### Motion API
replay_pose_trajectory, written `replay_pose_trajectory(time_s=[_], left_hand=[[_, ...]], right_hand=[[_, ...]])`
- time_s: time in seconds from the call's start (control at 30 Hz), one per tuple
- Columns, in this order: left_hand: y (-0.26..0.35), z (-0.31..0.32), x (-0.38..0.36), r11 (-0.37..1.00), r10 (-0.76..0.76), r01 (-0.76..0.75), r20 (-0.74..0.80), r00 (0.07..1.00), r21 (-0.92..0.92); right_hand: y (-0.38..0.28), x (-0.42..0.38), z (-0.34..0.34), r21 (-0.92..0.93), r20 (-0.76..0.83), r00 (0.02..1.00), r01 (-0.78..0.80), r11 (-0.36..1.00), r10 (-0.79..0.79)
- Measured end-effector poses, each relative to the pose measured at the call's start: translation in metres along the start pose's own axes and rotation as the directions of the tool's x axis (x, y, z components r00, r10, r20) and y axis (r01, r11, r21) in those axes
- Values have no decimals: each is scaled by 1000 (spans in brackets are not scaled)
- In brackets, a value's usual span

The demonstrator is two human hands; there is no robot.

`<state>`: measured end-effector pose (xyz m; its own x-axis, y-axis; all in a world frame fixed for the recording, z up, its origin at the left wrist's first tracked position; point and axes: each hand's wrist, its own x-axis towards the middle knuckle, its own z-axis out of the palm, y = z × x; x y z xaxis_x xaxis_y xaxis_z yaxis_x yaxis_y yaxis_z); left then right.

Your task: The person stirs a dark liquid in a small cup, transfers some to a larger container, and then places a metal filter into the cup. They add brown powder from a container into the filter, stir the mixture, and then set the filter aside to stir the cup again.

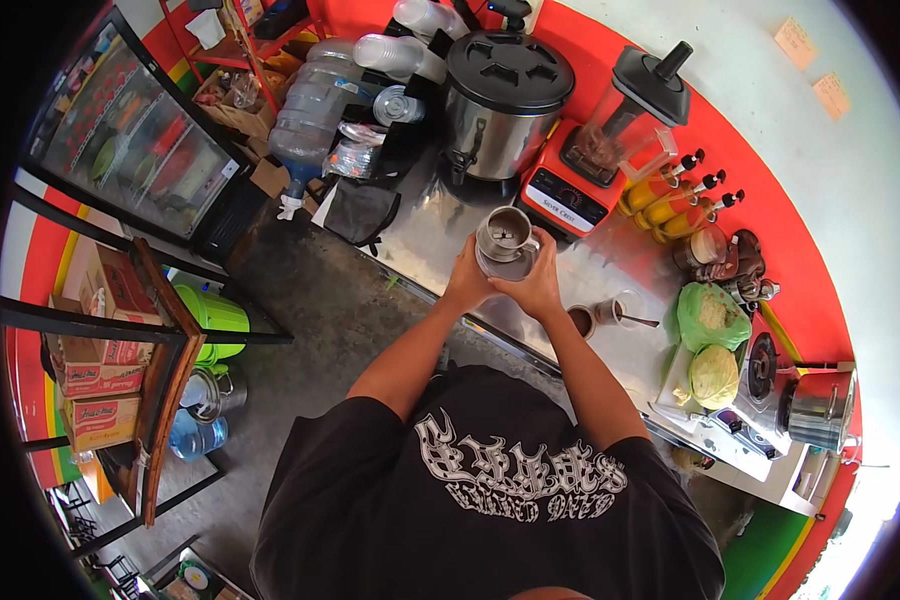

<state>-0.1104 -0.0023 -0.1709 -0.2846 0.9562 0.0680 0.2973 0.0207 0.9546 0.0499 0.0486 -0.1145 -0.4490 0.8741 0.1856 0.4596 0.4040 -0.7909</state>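
I see left hand (pixel 465 277) and right hand (pixel 537 283) with fingers curled against opposite sides of a round silvery metal cup (pixel 507 233), above the silvery steel counter (pixel 420 237), probably keeping it level.

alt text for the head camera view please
A person's left hand and right hand hold a metal cup over a steel counter. Beyond it stand a large urn, a red blender and three pump bottles, with a cabbage and a pot farther right.
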Motion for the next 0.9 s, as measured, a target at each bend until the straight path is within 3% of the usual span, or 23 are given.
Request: replay_pose_trajectory(time_s=[0.07, 0.1, 0.17, 0.27, 0.37, 0.5, 0.57, 0.67, 0.8, 0.9], left_hand=[[-20, -4, 9, 985, 80, -76, 19, 997, -157], [-22, -9, 11, 985, 82, -77, 24, 996, -152], [-26, -16, 16, 943, 38, -22, 44, 998, -331], [-36, -24, 21, 982, 38, -31, 35, 999, -187], [-5, -38, 20, 999, -14, 18, 75, 997, -46], [-3, -47, 38, 993, -29, 40, 101, 995, -112], [8, -67, 45, 978, 11, 35, 215, 977, -206], [3, -87, 51, 988, -3, 36, 215, 977, -153], [19, -104, 64, 989, 60, -11, 332, 941, -145], [20, -105, 73, 996, 89, -91, 345, 935, -11]], right_hand=[[-5, 6, 8, 5, -4, 1000, 8, 1000, -8], [-6, 8, 12, 6, -4, 1000, 17, 1000, -17], [-8, 12, 19, 20, -11, 1000, 28, 999, -27], [-11, 16, 29, 46, -32, 999, 32, 998, -30], [-12, 21, 37, 51, -69, 998, 18, 999, -14], [-8, 35, 43, 41, -121, 993, 4, 999, 1], [-13, 40, 41, 81, -114, 992, -40, 996, 49], [-16, 50, 41, 94, -121, 989, -68, 993, 80], [-15, 54, 44, 63, -128, 989, -67, 996, 75], [-18, 57, 43, 76, -118, 987, -96, 992, 105]])
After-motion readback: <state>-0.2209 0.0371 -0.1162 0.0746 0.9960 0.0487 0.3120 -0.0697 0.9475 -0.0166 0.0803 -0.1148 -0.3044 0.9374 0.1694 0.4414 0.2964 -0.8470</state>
